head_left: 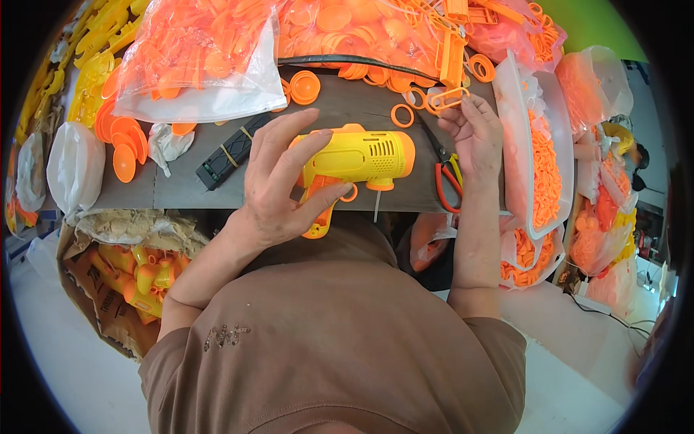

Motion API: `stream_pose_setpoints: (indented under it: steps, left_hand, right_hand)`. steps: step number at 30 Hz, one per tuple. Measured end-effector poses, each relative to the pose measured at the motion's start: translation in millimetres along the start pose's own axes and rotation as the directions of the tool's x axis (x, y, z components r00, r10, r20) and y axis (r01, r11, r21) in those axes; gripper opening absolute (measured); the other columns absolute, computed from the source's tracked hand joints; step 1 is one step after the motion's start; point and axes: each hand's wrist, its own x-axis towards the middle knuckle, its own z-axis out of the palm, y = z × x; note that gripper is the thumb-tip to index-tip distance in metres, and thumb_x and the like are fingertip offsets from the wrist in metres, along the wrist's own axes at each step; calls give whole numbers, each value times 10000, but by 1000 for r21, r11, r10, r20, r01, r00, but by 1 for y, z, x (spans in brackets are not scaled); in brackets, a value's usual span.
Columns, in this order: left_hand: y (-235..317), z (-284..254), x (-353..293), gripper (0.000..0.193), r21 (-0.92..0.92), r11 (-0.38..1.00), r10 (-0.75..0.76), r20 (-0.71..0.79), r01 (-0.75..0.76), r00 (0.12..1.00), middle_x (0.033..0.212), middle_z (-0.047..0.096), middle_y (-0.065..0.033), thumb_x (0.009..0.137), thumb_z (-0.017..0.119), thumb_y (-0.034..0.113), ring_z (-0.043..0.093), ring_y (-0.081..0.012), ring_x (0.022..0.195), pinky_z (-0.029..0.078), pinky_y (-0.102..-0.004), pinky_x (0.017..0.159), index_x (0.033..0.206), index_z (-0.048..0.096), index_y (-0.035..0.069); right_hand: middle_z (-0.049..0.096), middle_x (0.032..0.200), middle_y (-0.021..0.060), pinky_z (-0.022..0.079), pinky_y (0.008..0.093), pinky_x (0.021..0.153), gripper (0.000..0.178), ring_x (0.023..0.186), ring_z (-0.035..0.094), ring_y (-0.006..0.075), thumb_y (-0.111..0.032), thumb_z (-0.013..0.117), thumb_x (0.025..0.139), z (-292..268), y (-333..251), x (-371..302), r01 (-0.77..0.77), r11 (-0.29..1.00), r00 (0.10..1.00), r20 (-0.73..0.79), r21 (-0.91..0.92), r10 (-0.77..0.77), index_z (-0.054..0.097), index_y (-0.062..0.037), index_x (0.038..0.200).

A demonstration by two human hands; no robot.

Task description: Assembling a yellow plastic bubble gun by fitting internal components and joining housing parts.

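Note:
My left hand (278, 177) is wrapped round the rear of a yellow plastic toy (354, 155), which looks like a toy drill or hair dryer. It has vent slots, an orange front rim and an orange-trimmed handle. The thumb presses by the handle while the fingers reach over the back of the body. A thin metal-coloured rod (377, 206) shows beneath the toy. At the far right of the table, my right hand (473, 137) pinches an orange oval loop (448, 99) between thumb and fingertips. Just left of it lies an orange ring (402, 116).
Clear bags of orange parts (202, 50) cover the table's back. A dark bar (231, 155) lies left, scissors (450, 181) right. A white bin (538, 224) of orange rings stands at the right. Lower left, a brown sack (87, 289) holds more yellow toys.

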Motion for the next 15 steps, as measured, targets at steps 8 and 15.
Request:
stream_pose_setpoints:
  steps: [8,15]
  left_hand:
    - [13,-10,18,427,-149,989,-16,33,21,999,1078,580,-168,726,759,93,588,-236,881,488,-310,715,1094,576,-22]
    - [33,-19,23,172,-438,571,-501,484,694,717,675,583,-26,912,595,126,506,-47,617,437,-224,551,885,619,-42]
  right_hand:
    - [610,819,72,489,267,552,131,660,573,143,-98,549,911,33,2,-33,35,987,999,17,157,-38,564,7,988]
    - [578,866,82,465,259,513,131,638,542,130,-78,558,901,93,22,-99,52,964,947,294,261,-130,582,6,998]
